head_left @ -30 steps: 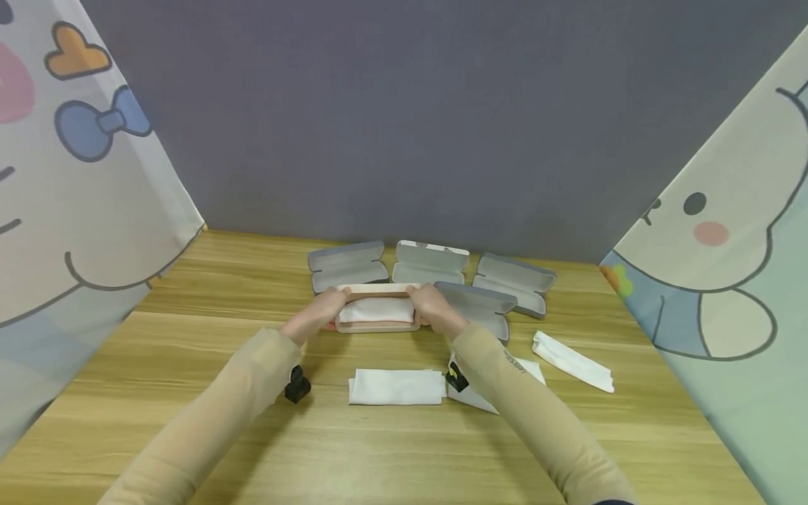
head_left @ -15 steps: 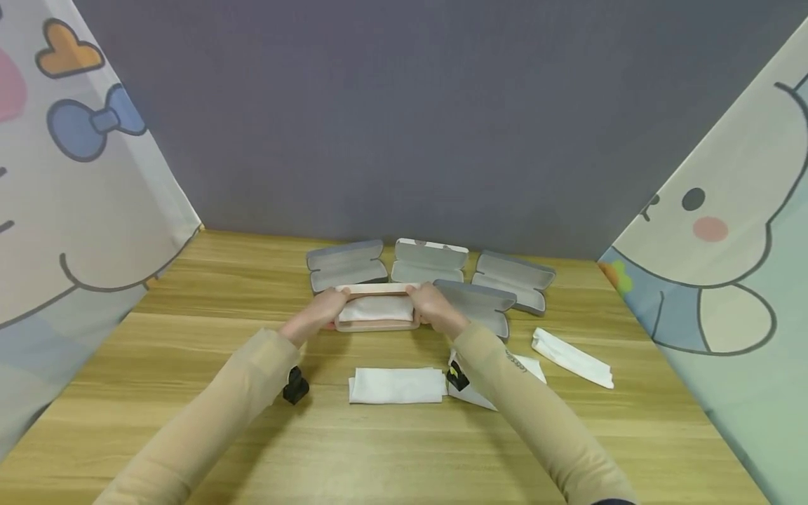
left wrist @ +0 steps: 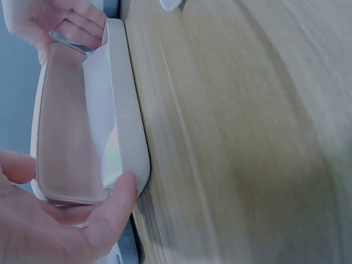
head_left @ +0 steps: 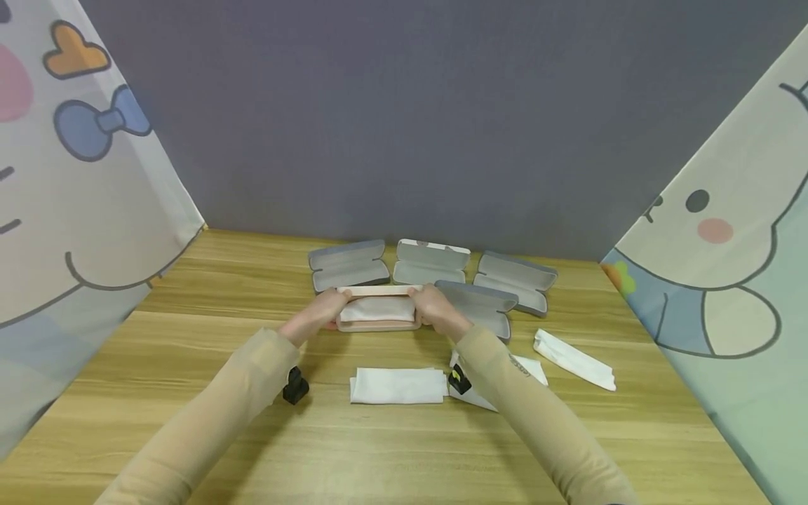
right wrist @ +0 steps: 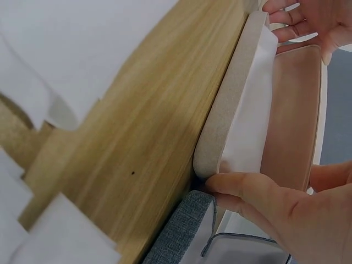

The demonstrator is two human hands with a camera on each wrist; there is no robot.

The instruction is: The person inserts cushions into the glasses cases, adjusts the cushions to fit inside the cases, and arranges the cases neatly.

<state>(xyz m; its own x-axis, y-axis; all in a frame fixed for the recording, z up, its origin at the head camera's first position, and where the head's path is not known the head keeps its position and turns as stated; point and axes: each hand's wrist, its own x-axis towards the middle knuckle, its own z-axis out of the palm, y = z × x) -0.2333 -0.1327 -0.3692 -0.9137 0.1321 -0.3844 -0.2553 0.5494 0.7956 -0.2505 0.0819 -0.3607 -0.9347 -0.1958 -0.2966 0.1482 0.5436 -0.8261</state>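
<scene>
Head view: no shift; left hand [head_left: 324, 307] curls round oblong beige fabric-look case [head_left: 379, 327] at 9 o'clock, right hand [head_left: 435, 307] at 3; folded white cloth [head_left: 377, 309] inside, lid [head_left: 380, 289] still raised.

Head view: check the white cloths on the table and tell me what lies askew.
Two slant: the narrow cloth at far right, and the half-hidden cloth behind the right sleeve. The folded cloth in front of the pink case lies straight, though its layers don't quite line up.
</scene>
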